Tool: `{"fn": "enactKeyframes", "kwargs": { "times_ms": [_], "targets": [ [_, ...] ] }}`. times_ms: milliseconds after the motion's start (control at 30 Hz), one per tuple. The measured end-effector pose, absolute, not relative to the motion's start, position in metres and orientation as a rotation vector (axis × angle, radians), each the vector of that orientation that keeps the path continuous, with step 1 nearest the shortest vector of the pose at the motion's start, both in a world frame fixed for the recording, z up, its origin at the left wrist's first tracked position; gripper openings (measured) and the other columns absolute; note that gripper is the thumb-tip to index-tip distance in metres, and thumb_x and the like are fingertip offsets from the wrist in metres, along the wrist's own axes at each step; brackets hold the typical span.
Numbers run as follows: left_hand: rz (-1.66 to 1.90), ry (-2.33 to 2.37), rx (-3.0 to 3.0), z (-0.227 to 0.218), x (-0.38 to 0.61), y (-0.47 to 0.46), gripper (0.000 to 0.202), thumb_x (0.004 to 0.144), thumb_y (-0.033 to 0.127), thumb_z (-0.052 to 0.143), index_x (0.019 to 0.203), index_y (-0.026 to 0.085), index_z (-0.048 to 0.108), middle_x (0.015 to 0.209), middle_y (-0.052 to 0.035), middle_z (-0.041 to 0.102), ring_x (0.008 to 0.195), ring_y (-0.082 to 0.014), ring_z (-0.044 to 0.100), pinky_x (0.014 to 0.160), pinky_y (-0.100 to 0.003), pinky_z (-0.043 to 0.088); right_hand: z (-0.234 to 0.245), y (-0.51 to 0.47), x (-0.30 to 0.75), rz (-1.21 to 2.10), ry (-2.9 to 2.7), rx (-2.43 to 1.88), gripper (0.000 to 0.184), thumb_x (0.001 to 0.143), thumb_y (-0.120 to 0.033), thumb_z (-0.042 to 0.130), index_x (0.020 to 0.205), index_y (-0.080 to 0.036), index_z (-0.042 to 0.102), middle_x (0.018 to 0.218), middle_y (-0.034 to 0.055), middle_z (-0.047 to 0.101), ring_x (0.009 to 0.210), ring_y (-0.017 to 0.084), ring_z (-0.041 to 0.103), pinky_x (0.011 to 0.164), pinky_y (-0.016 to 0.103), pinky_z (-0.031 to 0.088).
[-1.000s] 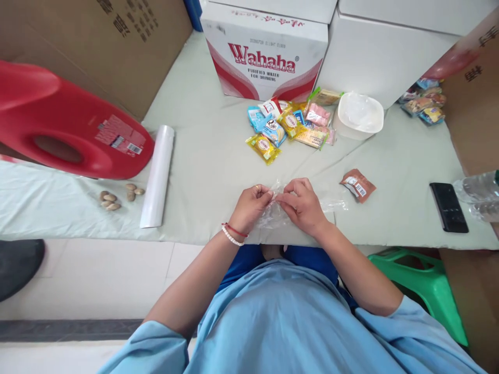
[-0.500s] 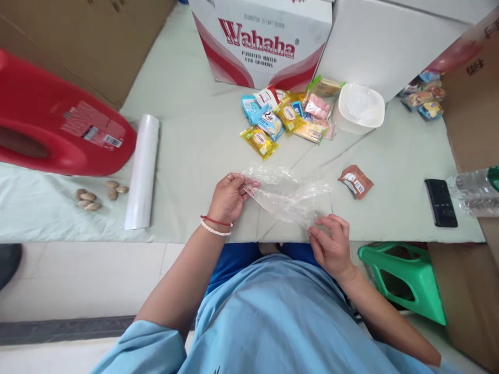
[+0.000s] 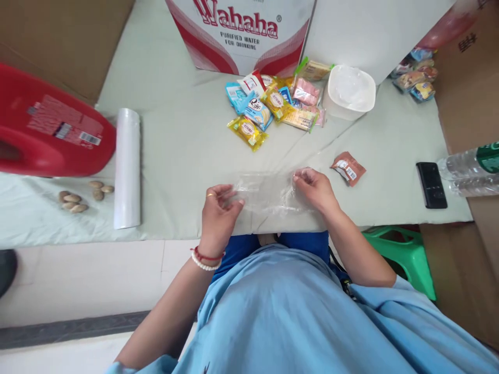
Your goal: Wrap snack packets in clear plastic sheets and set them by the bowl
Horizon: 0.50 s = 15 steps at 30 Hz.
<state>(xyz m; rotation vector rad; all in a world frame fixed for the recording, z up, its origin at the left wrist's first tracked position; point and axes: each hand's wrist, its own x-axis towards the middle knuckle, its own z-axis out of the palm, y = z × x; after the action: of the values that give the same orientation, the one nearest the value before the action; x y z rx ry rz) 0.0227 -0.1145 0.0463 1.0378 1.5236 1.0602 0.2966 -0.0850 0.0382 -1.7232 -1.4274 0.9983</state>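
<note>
A clear plastic bag (image 3: pixel 267 192) is spread out low over the cloth near the table's front edge. At its left end is my left hand (image 3: pixel 220 213), its thumb and fingers apart and the fingertips by the film. My right hand (image 3: pixel 314 187) pinches the bag's right end between thumb and fingers. Beyond the bag lies a pile of wrapped snacks (image 3: pixel 276 104). One brown snack packet (image 3: pixel 348 168) rests apart from the pile, to the right of my right hand.
A white plastic tub (image 3: pixel 349 93) stands by the Wahaha carton (image 3: pixel 241 39). On the left are a roll of plastic bags (image 3: pixel 128 169), several nuts (image 3: pixel 72 201) and a red jug (image 3: pixel 54 122). A black phone (image 3: pixel 431 185) and clear bottles (image 3: pixel 468 169) lie on the right.
My right hand has moved up and away from me, drawing the bag flatter. My left hand's thumb and fingers have parted from their pinch. The view has shifted slightly.
</note>
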Motion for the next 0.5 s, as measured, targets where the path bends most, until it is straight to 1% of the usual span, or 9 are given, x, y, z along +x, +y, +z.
{"fn": "enactKeyframes", "kwargs": {
  "times_ms": [67, 133, 200, 233, 300, 367, 400, 433, 500],
  "targets": [
    [1.076, 1.718, 1.346, 0.062, 0.017, -0.124, 0.073, 0.074, 0.043, 0.087, 0.135, 0.023, 0.053, 0.152, -0.0189, 0.053, 0.146, -0.0382, 0.051, 0.122, -0.058, 0.044, 0.035, -0.078, 0.283, 0.805, -1.520, -1.667, 0.025, 0.095, -0.040, 0.061, 0.100, -0.021, 0.076, 0.098, 0.0068, 0.077, 0.086, 0.022, 0.070, 0.086, 0.037, 0.057],
    [1.086, 1.770, 1.670, 0.081, 0.020, -0.126, 0.087, 0.076, 0.048, 0.088, 0.148, 0.022, 0.048, 0.165, -0.0211, 0.041, 0.160, -0.0422, 0.031, 0.132, -0.061, 0.025, 0.037, -0.077, 0.268, 0.664, -1.672, -1.605, 0.022, 0.096, -0.035, 0.059, 0.101, -0.022, 0.077, 0.106, 0.0091, 0.077, 0.091, 0.023, 0.071, 0.086, 0.038, 0.058],
    [1.045, 1.716, 1.876, 0.093, 0.031, -0.118, 0.093, 0.077, 0.056, 0.088, 0.153, 0.021, 0.047, 0.170, -0.0211, 0.036, 0.165, -0.0444, 0.017, 0.135, -0.063, 0.010, 0.040, -0.079, 0.256, 0.613, -1.825, -1.533, 0.021, 0.098, -0.031, 0.058, 0.103, -0.022, 0.076, 0.111, 0.0111, 0.077, 0.098, 0.025, 0.072, 0.090, 0.039, 0.058],
    [1.003, 1.685, 1.917, 0.094, 0.038, -0.110, 0.094, 0.077, 0.059, 0.086, 0.153, 0.020, 0.048, 0.170, -0.0216, 0.037, 0.166, -0.0454, 0.015, 0.134, -0.063, 0.007, 0.042, -0.080, 0.251, 0.615, -1.887, -1.481, 0.021, 0.099, -0.029, 0.057, 0.104, -0.022, 0.076, 0.112, 0.0117, 0.077, 0.103, 0.026, 0.072, 0.094, 0.040, 0.058],
    [0.898, 1.641, 1.898, 0.084, 0.051, -0.088, 0.096, 0.078, 0.065, 0.084, 0.153, 0.016, 0.049, 0.162, -0.0249, 0.047, 0.163, -0.0476, 0.022, 0.132, -0.064, 0.012, 0.043, -0.080, 0.247, 0.653, -1.952, -1.364, 0.022, 0.100, -0.029, 0.056, 0.104, -0.022, 0.076, 0.116, 0.0122, 0.078, 0.113, 0.026, 0.072, 0.101, 0.041, 0.057],
    [0.796, 1.605, 1.771, 0.064, 0.061, -0.065, 0.098, 0.074, 0.065, 0.086, 0.150, 0.012, 0.051, 0.139, -0.0241, 0.065, 0.148, -0.0473, 0.047, 0.125, -0.060, 0.029, 0.043, -0.078, 0.251, 0.732, -1.932, -1.291, 0.022, 0.101, -0.032, 0.058, 0.104, -0.022, 0.077, 0.118, 0.0114, 0.078, 0.116, 0.025, 0.071, 0.104, 0.041, 0.056],
    [0.758, 1.553, 1.697, 0.053, 0.064, -0.056, 0.096, 0.073, 0.060, 0.088, 0.148, 0.012, 0.053, 0.123, -0.0193, 0.072, 0.132, -0.0435, 0.060, 0.118, -0.054, 0.039, 0.041, -0.077, 0.257, 0.786, -1.891, -1.291, 0.022, 0.100, -0.034, 0.059, 0.103, -0.023, 0.078, 0.118, 0.0106, 0.078, 0.115, 0.024, 0.072, 0.103, 0.041, 0.056],
    [0.740, 1.504, 1.629, 0.044, 0.067, -0.049, 0.088, 0.073, 0.054, 0.089, 0.143, 0.013, 0.057, 0.106, -0.0131, 0.074, 0.115, -0.0383, 0.068, 0.108, -0.047, 0.047, 0.040, -0.076, 0.263, 0.850, -1.834, -1.317, 0.022, 0.099, -0.036, 0.061, 0.103, -0.023, 0.078, 0.116, 0.0095, 0.079, 0.113, 0.023, 0.072, 0.102, 0.040, 0.056],
    [0.745, 1.438, 1.532, 0.030, 0.070, -0.042, 0.059, 0.076, 0.040, 0.086, 0.126, 0.017, 0.066, 0.083, -0.0029, 0.068, 0.086, -0.0283, 0.067, 0.089, -0.037, 0.050, 0.035, -0.074, 0.280, 0.997, -1.672, -1.413, 0.024, 0.094, -0.041, 0.065, 0.102, -0.022, 0.079, 0.108, 0.0069, 0.079, 0.104, 0.022, 0.072, 0.095, 0.038, 0.056]
  ]
}}
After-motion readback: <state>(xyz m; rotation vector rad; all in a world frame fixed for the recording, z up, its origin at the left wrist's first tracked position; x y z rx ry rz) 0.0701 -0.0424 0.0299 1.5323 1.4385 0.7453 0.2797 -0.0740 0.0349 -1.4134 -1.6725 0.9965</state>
